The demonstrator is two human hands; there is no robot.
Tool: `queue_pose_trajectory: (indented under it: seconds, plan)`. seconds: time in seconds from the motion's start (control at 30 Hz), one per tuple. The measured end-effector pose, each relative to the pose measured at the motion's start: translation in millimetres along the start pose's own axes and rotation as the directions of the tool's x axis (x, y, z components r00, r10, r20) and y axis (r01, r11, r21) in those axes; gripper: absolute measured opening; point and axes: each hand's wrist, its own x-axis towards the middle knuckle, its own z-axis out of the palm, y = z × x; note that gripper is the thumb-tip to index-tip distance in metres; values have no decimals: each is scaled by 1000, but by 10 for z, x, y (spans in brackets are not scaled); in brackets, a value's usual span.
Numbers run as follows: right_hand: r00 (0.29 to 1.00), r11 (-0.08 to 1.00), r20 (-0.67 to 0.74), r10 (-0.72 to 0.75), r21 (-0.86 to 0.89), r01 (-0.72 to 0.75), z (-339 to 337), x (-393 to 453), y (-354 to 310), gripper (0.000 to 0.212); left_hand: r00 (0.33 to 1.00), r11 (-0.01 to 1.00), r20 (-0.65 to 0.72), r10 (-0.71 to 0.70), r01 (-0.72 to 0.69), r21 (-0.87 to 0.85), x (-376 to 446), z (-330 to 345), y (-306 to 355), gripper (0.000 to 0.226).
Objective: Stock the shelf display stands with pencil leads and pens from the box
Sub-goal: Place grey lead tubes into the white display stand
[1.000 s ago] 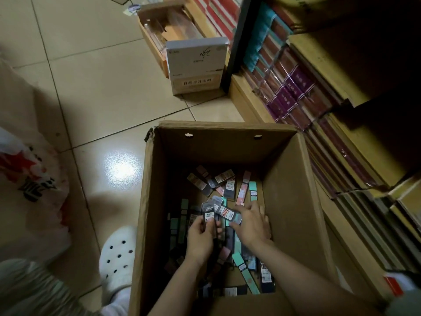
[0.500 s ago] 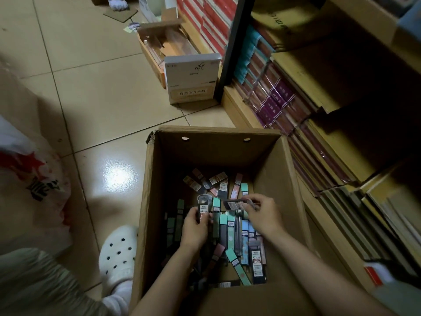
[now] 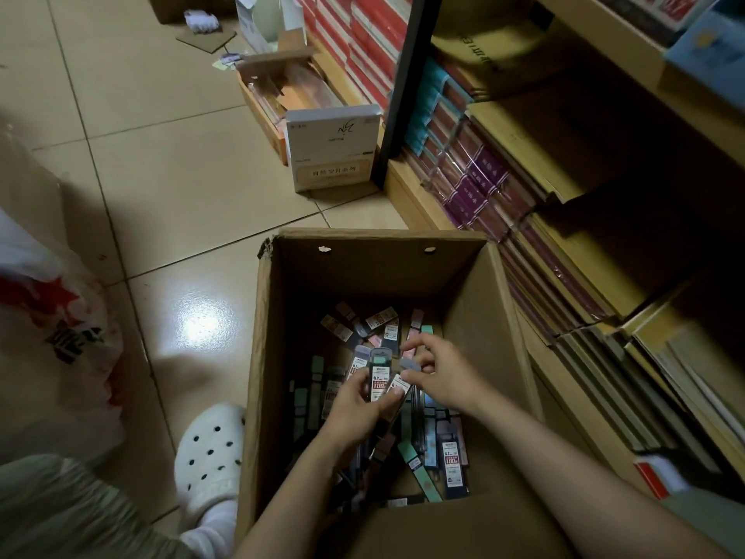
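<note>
While both arms reach down into it, the scene breaks down as follows.

Cardboard box: stands open on the tiled floor, just beside the base of the shelf unit; its near flap lies across the bottom of the view.

Loose lead cases: slim packets in green, pink, blue and dark tones lie scattered over the box bottom, some overlapping, several with white and red labels facing up.

Left hand: inside the box, above the loose pile, fingers and thumb curled round a small fan of cases.

Held lead cases: upright in the left hand, labels toward the camera, tops rising clear of the fingers.

Right hand: just right of the held fan, fingertips pinching a pale-capped case that touches the fan's right edge.

Shelf stock: wrapped stacks of purple, teal and red spines fill the lower shelves to the right of the box.

White carton: stands on the floor beyond the box, against the dark shelf post.

Also near: a white perforated clog left of the box, and a printed plastic bag at the left edge.
</note>
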Motion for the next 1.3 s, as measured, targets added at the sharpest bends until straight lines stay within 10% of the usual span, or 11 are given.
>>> queue_pose_trajectory:
  seconds: [0.1,0.2,0.5,0.77,1.07,1.3]
  plan:
    - [985,982,-131,108,171,-85,56,131,75,25,995,999,-97,-26,24,-23,86,11,-17,25]
    - [936,974,-303,177,-81,-211,80,304,202,47,968,999,-247,-46,38,-38,202,16,-68,20]
    - [903,905,-361,232,-260,-336,343,695,444,73,946,997,-316,-68,55,-51,366,-33,-272,19]
    - [875,915,-383,297,-149,-375,372,839,488,56,923,994,-367,-113,104,-44,353,-79,-297,20]
    - [948,999,-316,-29,33,41,-29,330,-11,84,942,999,-334,42,-46,-4,224,59,249,25]
    - [869,950,-394,-298,-35,310,-1000,-452,-876,56,938,925,-41,344,-331,185,-85,321,1426,38]
